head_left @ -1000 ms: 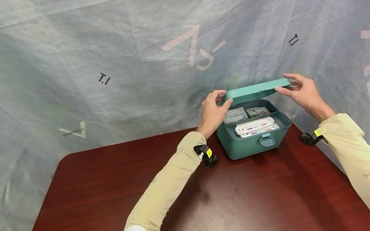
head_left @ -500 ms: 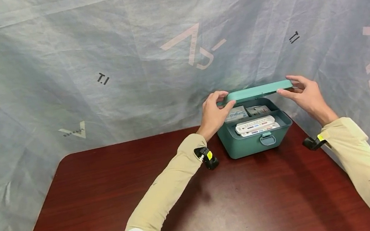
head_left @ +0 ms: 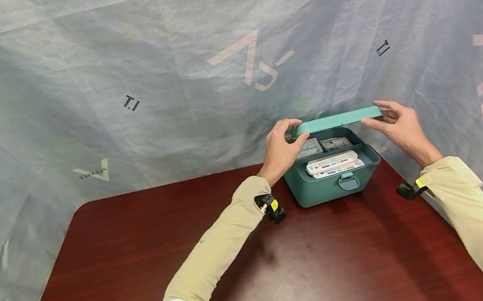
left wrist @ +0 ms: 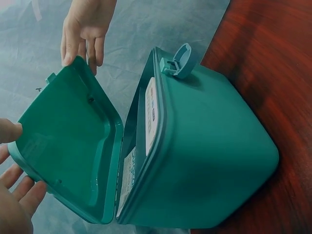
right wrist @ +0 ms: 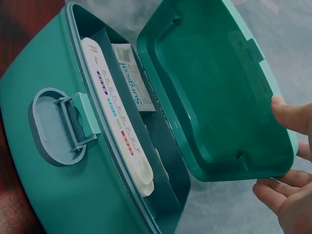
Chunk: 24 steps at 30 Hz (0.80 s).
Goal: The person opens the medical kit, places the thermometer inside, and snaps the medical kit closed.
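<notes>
A green storage box (head_left: pixel 316 194) stands near the table's back right corner, its hinged lid (head_left: pixel 338 120) raised. My left hand (head_left: pixel 281 149) holds the lid's left end, thumb on the front edge and fingers behind. At the other end, my right hand (head_left: pixel 405 130) pinches the lid between thumb and fingers. Inside the front compartment lie slim white cases (right wrist: pixel 114 112) printed with a scale and coloured marks. Behind a divider sits a small carton (right wrist: pixel 134 80) lettered "Surgical"; beside it is a flat packet (head_left: pixel 336 144). The blue-grey latch (right wrist: pixel 58 126) hangs on the box front.
The dark red wooden table (head_left: pixel 145 254) extends to the left and in front of the box. A grey printed curtain (head_left: pixel 178 87) hangs close behind the box and along the right side.
Both hands have moved down slightly with the lid, which has tilted a little lower over the box. The box and its contents stay in place.
</notes>
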Each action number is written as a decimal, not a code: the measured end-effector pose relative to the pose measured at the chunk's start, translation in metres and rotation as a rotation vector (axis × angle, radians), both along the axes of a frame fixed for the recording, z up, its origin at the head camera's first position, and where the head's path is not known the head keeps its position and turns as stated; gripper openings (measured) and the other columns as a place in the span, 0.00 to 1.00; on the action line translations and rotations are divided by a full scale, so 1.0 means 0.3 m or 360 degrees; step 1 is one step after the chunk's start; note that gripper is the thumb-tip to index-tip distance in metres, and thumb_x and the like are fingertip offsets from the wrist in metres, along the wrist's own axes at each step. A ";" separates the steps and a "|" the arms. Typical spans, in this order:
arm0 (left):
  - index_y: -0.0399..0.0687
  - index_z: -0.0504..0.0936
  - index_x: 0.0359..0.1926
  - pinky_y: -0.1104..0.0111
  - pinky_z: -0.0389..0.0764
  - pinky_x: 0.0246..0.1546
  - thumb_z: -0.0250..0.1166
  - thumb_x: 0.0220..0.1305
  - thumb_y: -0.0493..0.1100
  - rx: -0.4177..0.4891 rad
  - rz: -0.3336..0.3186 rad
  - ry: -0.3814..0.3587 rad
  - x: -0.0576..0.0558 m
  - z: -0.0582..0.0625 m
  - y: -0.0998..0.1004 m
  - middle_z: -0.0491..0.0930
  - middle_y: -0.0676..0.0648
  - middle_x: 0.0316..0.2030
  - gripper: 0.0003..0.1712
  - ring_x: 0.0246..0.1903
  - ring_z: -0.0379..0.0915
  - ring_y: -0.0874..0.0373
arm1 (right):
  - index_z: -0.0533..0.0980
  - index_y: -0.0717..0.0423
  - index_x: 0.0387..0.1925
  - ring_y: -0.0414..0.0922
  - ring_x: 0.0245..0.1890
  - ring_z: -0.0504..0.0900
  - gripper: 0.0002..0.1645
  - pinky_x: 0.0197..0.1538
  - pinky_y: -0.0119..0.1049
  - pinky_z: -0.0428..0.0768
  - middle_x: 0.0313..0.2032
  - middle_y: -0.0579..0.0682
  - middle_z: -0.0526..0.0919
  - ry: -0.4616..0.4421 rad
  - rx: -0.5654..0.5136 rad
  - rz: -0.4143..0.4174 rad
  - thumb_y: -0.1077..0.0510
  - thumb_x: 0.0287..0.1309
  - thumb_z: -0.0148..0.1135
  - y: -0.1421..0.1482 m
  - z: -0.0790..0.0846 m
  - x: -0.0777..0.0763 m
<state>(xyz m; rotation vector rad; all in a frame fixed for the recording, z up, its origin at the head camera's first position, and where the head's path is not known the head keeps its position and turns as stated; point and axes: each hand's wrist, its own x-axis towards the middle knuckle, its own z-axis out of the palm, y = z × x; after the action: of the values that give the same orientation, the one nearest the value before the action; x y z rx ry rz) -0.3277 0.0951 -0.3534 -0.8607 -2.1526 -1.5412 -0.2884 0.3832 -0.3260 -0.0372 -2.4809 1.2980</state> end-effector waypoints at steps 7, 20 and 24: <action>0.49 0.78 0.52 0.74 0.71 0.52 0.65 0.62 0.44 -0.0056 -0.0050 -0.0040 0.014 0.000 -0.003 0.74 0.51 0.50 0.18 0.52 0.70 0.59 | 0.61 0.46 0.69 0.58 0.62 0.66 0.41 0.59 0.49 0.68 0.61 0.64 0.66 -0.0019 0.0041 -0.0013 0.44 0.56 0.64 0.004 -0.005 0.015; 0.46 0.79 0.52 0.72 0.73 0.50 0.65 0.61 0.40 -0.0109 -0.0113 -0.0051 0.027 0.001 -0.007 0.74 0.52 0.51 0.17 0.51 0.70 0.60 | 0.60 0.49 0.70 0.62 0.64 0.62 0.43 0.59 0.59 0.64 0.61 0.66 0.66 -0.0052 0.0029 0.0025 0.43 0.56 0.64 0.010 -0.014 0.037; 0.46 0.79 0.51 0.75 0.73 0.49 0.66 0.60 0.39 -0.0114 -0.0122 -0.0044 0.030 -0.002 -0.008 0.74 0.52 0.51 0.17 0.50 0.71 0.61 | 0.58 0.51 0.71 0.63 0.65 0.60 0.45 0.59 0.61 0.62 0.64 0.68 0.62 -0.0084 0.0036 0.0051 0.42 0.56 0.64 0.014 -0.016 0.042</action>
<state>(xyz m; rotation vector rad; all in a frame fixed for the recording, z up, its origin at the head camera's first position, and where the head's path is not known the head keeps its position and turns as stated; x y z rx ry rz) -0.3188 0.0926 -0.3539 -0.9611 -2.2305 -1.5293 -0.2758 0.3874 -0.3310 -0.0266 -2.5500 1.2980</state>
